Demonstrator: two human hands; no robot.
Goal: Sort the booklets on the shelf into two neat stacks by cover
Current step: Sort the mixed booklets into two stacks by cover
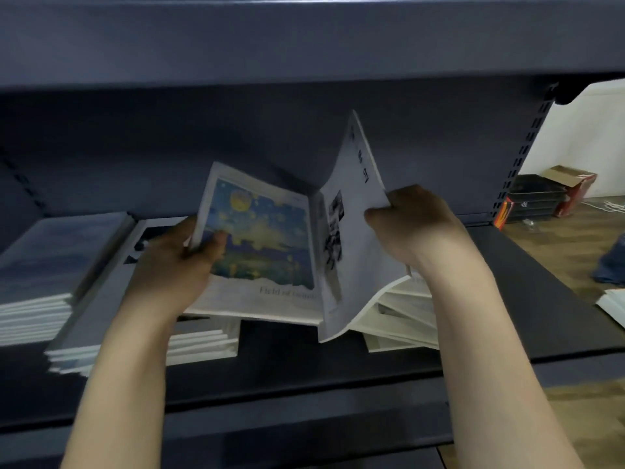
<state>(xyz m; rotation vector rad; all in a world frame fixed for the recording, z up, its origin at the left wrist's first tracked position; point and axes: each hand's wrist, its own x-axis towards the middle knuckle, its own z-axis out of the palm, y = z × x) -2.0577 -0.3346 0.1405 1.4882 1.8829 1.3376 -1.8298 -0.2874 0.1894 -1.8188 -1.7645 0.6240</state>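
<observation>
Head view: both hands work over the dark grey metal shelf. Left hand pinches the left edge of a thin white-bordered booklet with a blue-and-yellow painted cover, thumb on top, fingers under it. Right hand grips a thin booklet with a pale grey cover and black-and-white photos, tipped up on its edge beside the painted one. Hands are apart, each on its own booklet. Both booklets are lifted above the middle of the shelf.

Under the right hand sits a loose skewed pile of white booklets. Left of centre is a stack of grey-covered booklets; far left is another stack with bluish covers.

Handling, judged: light, floppy paper with glossy covers that likely slide; the raised one bows. Best held near the spine or by the whole edge, not by one page.

Writing: "Field of" under the painted picture, the rest blurred. Dark characters on the grey cover are unreadable.
</observation>
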